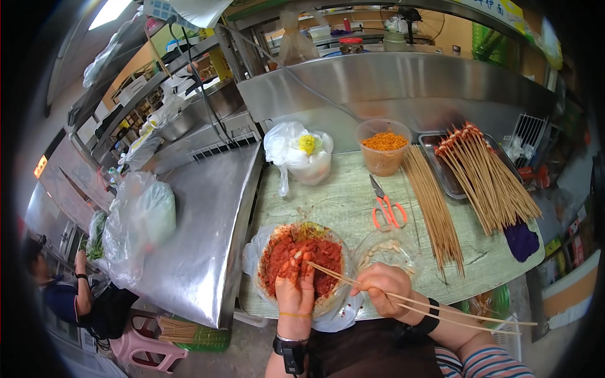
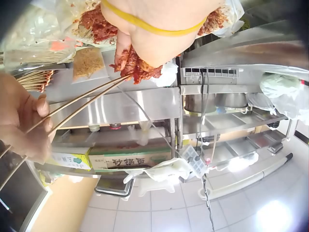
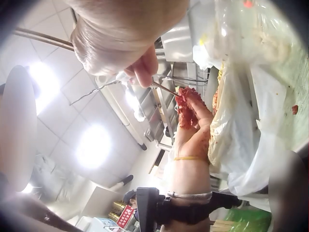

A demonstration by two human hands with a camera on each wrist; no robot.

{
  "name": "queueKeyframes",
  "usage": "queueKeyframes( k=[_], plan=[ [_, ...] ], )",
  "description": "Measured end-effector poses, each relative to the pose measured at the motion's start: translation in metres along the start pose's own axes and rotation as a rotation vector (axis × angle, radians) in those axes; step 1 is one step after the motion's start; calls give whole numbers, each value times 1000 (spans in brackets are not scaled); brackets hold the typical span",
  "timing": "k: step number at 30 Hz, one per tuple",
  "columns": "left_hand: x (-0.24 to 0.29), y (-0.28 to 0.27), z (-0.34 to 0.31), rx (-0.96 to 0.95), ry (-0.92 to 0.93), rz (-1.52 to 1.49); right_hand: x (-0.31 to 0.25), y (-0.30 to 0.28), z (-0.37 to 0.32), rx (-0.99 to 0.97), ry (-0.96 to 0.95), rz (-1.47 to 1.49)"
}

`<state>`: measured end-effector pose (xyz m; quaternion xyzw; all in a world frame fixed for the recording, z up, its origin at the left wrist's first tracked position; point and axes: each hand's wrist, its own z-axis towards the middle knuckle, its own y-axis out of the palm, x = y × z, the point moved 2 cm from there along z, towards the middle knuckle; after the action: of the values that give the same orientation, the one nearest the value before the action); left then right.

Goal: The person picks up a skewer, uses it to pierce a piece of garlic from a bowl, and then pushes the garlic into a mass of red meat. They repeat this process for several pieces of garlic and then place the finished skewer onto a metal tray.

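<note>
My left hand [image 1: 295, 296], with a yellow band at the wrist, is over a bowl [image 1: 345, 277] of red marinated meat [image 1: 283, 249]. Its red-smeared fingers pinch a piece of red meat [image 2: 137, 67], seen clearly in the left wrist view. My right hand [image 1: 384, 286] grips two wooden skewers [image 1: 332, 273] between thumb and fingers. Their tips reach the meat at the left fingertips, and their long ends run back past the right wrist. Close beyond the right hand stands a clear bowl [image 1: 409, 242] with pale pieces inside.
Orange-handled scissors [image 1: 386, 208] lie mid-table. Bare skewers [image 1: 432, 211] lie beside a tray [image 1: 435, 164] bearing many loaded skewers [image 1: 485, 176]. A tub [image 1: 383, 164] of orange shreds and a bagged container [image 1: 309, 167] stand at the back. Another person [image 1: 63, 290] is at far left.
</note>
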<state>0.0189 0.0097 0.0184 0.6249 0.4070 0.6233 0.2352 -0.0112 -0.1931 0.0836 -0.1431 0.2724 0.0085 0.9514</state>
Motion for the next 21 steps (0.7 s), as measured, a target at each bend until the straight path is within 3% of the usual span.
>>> queueKeyframes(
  k=[18, 21],
  plan=[
    [2, 8, -3, 2, 5, -1, -3, 4, 5, 16, 21, 14],
    [1, 9, -3, 12, 7, -3, -1, 6, 4, -35, -56, 10]
  ],
)
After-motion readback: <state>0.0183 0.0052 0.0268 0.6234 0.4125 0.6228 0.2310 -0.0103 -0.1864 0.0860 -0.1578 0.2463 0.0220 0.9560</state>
